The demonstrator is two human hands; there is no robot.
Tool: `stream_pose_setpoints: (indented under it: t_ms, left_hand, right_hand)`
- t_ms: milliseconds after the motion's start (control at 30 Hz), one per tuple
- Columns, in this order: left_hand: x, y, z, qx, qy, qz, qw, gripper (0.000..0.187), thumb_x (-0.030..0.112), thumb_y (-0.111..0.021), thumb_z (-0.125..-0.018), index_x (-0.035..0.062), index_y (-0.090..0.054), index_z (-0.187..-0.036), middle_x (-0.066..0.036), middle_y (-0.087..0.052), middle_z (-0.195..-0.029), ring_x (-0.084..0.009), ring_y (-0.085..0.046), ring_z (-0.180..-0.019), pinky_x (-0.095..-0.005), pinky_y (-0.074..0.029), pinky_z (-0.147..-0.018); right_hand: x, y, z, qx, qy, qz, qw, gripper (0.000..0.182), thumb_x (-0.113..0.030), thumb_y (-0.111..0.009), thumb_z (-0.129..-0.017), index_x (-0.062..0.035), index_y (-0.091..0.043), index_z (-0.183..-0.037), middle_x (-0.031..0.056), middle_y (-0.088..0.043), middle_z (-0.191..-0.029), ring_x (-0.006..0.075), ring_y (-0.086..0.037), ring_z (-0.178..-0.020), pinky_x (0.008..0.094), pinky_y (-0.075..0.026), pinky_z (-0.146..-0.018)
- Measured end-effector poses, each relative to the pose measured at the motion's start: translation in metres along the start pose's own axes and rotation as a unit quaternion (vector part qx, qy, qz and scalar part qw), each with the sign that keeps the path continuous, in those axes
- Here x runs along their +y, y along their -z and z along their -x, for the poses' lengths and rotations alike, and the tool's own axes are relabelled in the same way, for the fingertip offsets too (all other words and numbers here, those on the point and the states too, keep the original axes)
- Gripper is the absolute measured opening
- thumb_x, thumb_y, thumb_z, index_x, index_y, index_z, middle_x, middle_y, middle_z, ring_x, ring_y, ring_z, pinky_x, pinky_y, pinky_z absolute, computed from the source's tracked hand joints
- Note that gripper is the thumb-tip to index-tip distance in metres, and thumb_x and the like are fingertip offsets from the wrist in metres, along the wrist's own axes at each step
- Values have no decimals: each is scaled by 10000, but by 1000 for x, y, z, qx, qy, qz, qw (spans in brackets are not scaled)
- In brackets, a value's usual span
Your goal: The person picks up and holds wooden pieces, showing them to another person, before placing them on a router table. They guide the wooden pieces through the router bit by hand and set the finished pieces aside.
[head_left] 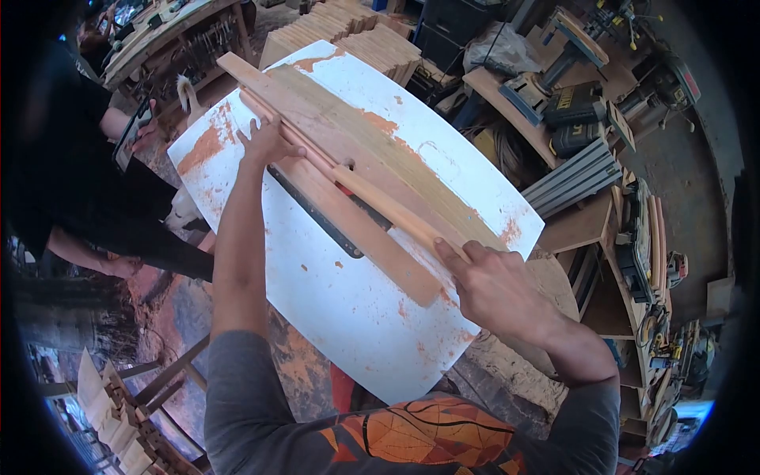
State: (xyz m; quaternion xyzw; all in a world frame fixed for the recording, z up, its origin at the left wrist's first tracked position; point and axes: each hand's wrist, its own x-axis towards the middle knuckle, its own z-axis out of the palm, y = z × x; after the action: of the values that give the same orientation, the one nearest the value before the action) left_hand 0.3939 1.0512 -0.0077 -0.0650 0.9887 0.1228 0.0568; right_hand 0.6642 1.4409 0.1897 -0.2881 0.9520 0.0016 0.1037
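My left hand (pixel 269 146) presses down with spread fingers on a narrow wooden strip (pixel 317 158), which lies along a long wooden fence (pixel 372 146). In my right hand (pixel 499 291) is a long wooden stick (pixel 392 207), gripped near its closer end and pointing away from me. The stick's far tip meets the near end of the strip. In front of them, a flat board with a rounded end (pixel 372 233) runs alongside over a dark metal plate (pixel 313 207). All this is on a white tabletop (pixel 340 317) scattered with orange sawdust.
At left stands a person in dark clothes (pixel 63 150) holding a phone (pixel 131 134), with a pale dog (pixel 184 207) near their legs. Stacked wooden boards (pixel 348 39) lie beyond the table. Yellow-and-black tool cases (pixel 574 119) sit on shelving at right. Wood pieces (pixel 119 419) fill the lower left.
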Motion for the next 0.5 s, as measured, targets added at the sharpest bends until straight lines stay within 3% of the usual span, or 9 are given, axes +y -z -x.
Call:
stream_pose_setpoints:
  t_ms: [267, 467, 500]
  left_hand:
    - [-32, -20, -44, 8, -22, 0, 1000, 1370, 667, -908, -530, 110, -274, -1609, -228, -302, -1643, -510, -188, -1525, -759, -30, -1170]
    - [-44, 8, -49, 7, -23, 18, 1000, 1364, 655, -906, -568, 17, -261, -1586, -269, -470, -1524, -486, -254, -1513, -683, -120, -1212]
    - [-63, -5, -70, -2, -37, 136, 990, 1307, 644, -888, -616, -3, -276, -1572, -264, -515, -1482, -475, -325, -1481, -662, -156, -1211]
  right_hand:
    - [-6, 1, -19, -2, -12, 2, 1000, 605, -62, -609, -799, 1, -578, -1400, 181, -646, -894, 328, -703, -741, 431, -541, -608]
    - [-22, 6, -52, -20, -36, 11, 999, 635, -98, -601, -833, -43, -539, -1463, 147, -652, -918, 317, -700, -778, 429, -545, -651]
    - [-25, 4, -58, -15, -34, 14, 999, 635, -98, -601, -833, -43, -539, -1463, 147, -652, -918, 317, -700, -778, 429, -545, -651]
